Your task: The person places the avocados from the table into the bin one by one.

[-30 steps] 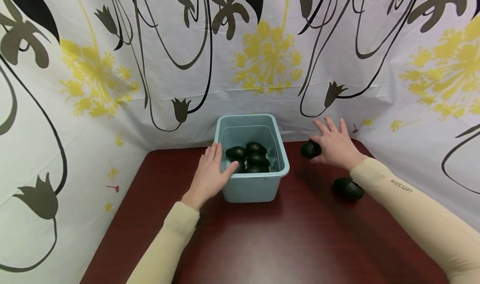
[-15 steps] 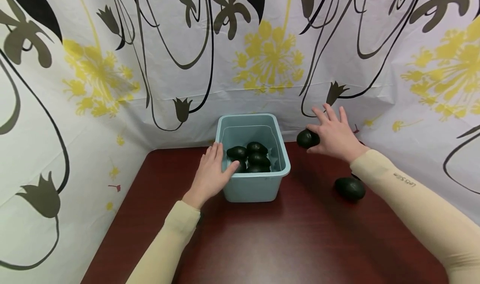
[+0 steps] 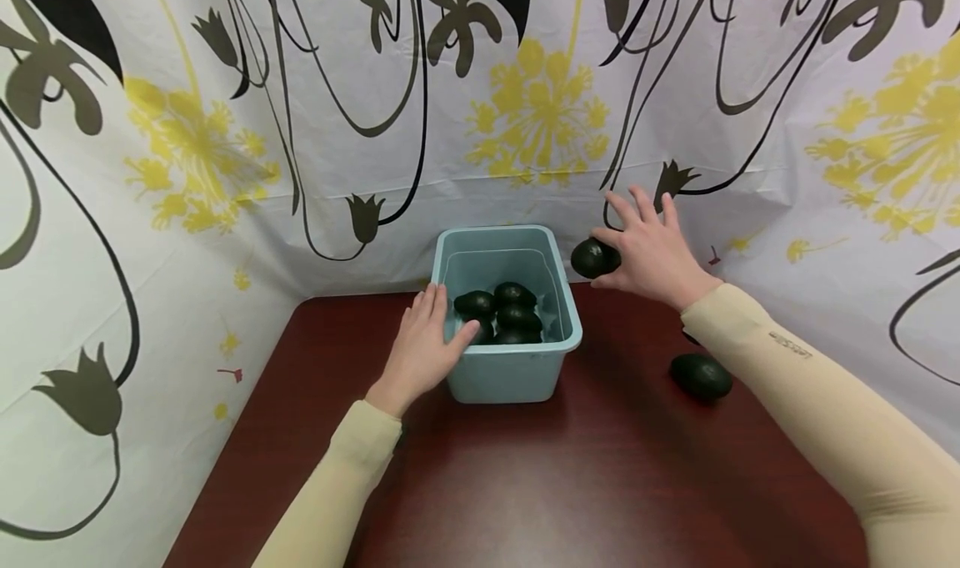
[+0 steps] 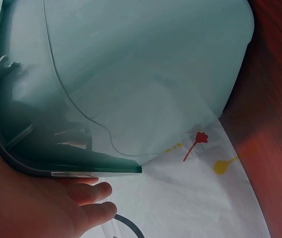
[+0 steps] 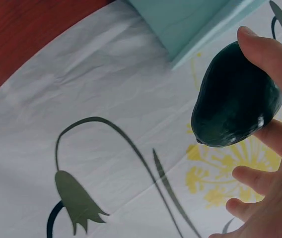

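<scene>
My right hand (image 3: 651, 251) pinches a dark green avocado (image 3: 592, 258) between thumb and finger, up off the table and just right of the bin's rim; the other fingers spread out. In the right wrist view that avocado (image 5: 235, 99) shows whole, its narrow end free of the hand. My left hand (image 3: 422, 343) rests on the left rim of a light blue plastic bin (image 3: 504, 376), its fingers straight along the edge. Inside the bin lie several avocados (image 3: 516, 318). The left wrist view has the bin's outer wall (image 4: 146, 74) with the left fingers (image 4: 94, 193) at its rim.
Another avocado (image 3: 701, 376) lies on the dark red table (image 3: 600, 485), under the right forearm's near side. A patterned white cloth (image 3: 510, 151) hangs close behind the bin and along both sides of the table.
The right hand has lifted the avocado and carried it left, up toward the bin's rim. My left hand stays at the bin, and the avocado on the table has not moved.
</scene>
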The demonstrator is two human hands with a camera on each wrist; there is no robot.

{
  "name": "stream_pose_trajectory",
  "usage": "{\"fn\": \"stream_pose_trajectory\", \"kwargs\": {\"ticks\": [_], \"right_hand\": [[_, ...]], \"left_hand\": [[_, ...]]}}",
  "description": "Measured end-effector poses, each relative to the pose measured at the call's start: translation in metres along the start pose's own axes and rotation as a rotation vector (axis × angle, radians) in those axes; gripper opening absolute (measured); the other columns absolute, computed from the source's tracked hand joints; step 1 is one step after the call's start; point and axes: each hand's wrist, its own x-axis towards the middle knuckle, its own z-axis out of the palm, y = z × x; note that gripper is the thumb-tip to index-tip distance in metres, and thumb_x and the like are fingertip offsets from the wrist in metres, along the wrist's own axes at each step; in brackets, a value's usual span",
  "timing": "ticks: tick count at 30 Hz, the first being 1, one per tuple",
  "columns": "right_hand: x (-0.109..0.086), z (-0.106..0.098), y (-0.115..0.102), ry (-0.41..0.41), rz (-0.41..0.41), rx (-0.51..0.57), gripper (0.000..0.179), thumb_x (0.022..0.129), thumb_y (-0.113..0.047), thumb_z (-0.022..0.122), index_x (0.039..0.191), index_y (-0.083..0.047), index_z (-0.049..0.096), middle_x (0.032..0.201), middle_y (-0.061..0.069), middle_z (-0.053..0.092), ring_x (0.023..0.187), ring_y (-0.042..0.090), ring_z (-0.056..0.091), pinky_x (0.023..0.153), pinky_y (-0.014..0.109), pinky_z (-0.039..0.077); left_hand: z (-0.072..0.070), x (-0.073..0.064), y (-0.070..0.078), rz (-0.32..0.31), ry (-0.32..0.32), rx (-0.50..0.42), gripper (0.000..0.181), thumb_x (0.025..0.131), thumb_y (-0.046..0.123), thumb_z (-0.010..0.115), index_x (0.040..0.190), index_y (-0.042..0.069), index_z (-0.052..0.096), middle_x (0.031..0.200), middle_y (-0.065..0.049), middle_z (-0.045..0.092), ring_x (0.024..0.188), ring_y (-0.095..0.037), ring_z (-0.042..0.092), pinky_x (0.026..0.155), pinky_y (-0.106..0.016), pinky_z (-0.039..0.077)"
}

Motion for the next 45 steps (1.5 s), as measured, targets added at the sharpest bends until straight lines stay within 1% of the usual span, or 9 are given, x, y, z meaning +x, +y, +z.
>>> {"fn": "stream_pose_trajectory", "kwargs": {"ticks": [2,10,14,21,25,31,36,41,45], "right_hand": [[0.005,-0.001,-0.003,0.001,-0.002,0.004,0.08,0.066,-0.058,0.088,0.131,-0.015,0.069,0.163,0.02,0.022,0.148,0.047,0.012,0.109,0.077,0.004],[0.022,-0.001,-0.012,0.017,-0.003,0.034,0.079,0.067,-0.057,0.089,0.132,-0.016,0.068,0.161,0.022,0.024,0.149,0.046,0.01,0.109,0.077,0.005],[0.03,-0.002,-0.017,0.012,0.003,0.039,0.078,0.068,-0.055,0.089,0.132,-0.017,0.068,0.162,0.021,0.023,0.15,0.045,0.006,0.108,0.078,0.005],[0.048,-0.006,-0.025,-0.004,0.015,0.043,0.08,0.069,-0.058,0.087,0.135,-0.018,0.066,0.162,0.02,0.023,0.15,0.045,0.007,0.11,0.076,0.004],[0.06,-0.007,-0.029,-0.02,0.024,0.053,0.08,0.071,-0.059,0.086,0.137,-0.019,0.065,0.162,0.02,0.023,0.15,0.045,0.006,0.11,0.075,0.001],[0.079,-0.008,-0.035,-0.039,0.012,0.058,0.082,0.071,-0.063,0.084,0.138,-0.021,0.064,0.163,0.019,0.022,0.15,0.046,0.007,0.109,0.077,0.003],[0.095,-0.009,-0.041,-0.056,0.014,0.066,0.083,0.071,-0.062,0.084,0.14,-0.021,0.063,0.164,0.019,0.021,0.15,0.045,0.005,0.109,0.077,0.003],[0.112,-0.007,-0.048,-0.097,0.022,0.087,0.084,0.073,-0.064,0.082,0.142,-0.021,0.061,0.165,0.019,0.017,0.151,0.045,0.0,0.109,0.077,0.0],[0.126,-0.005,-0.055,-0.128,0.03,0.103,0.083,0.075,-0.065,0.08,0.142,-0.022,0.06,0.165,0.019,0.016,0.15,0.046,0.001,0.109,0.076,0.0]], "left_hand": [[0.0,0.0,0.0,0.0,-0.001,-0.004,0.101,0.094,0.079,0.029,0.161,0.004,0.017,0.167,-0.016,0.013,0.152,-0.033,0.012,0.121,-0.053,0.013],[0.0,0.0,0.0,-0.004,0.003,-0.005,0.101,0.094,0.079,0.029,0.161,0.005,0.017,0.167,-0.015,0.013,0.152,-0.033,0.012,0.121,-0.052,0.012],[0.0,0.0,0.0,-0.005,0.0,-0.005,0.102,0.094,0.08,0.029,0.161,0.005,0.017,0.167,-0.015,0.013,0.153,-0.033,0.012,0.121,-0.052,0.012],[0.0,0.001,0.0,-0.005,0.002,-0.001,0.102,0.093,0.08,0.029,0.161,0.004,0.018,0.167,-0.015,0.014,0.152,-0.033,0.012,0.121,-0.051,0.011],[-0.001,0.001,0.0,-0.003,0.001,0.002,0.101,0.094,0.079,0.029,0.161,0.004,0.018,0.166,-0.016,0.015,0.152,-0.033,0.013,0.121,-0.051,0.012],[-0.002,-0.001,0.0,-0.004,-0.002,-0.009,0.101,0.094,0.079,0.031,0.161,0.004,0.018,0.167,-0.015,0.014,0.152,-0.034,0.013,0.121,-0.051,0.011],[-0.001,0.0,-0.002,0.006,-0.003,-0.006,0.101,0.094,0.079,0.03,0.161,0.005,0.017,0.167,-0.015,0.014,0.152,-0.035,0.014,0.121,-0.052,0.012],[-0.001,0.002,-0.002,0.007,-0.013,0.002,0.1,0.095,0.078,0.03,0.161,0.005,0.016,0.167,-0.015,0.013,0.152,-0.036,0.013,0.121,-0.053,0.012],[-0.002,0.001,-0.003,-0.005,-0.014,0.006,0.101,0.094,0.079,0.03,0.161,0.005,0.017,0.167,-0.015,0.013,0.152,-0.034,0.013,0.121,-0.052,0.012]]}}
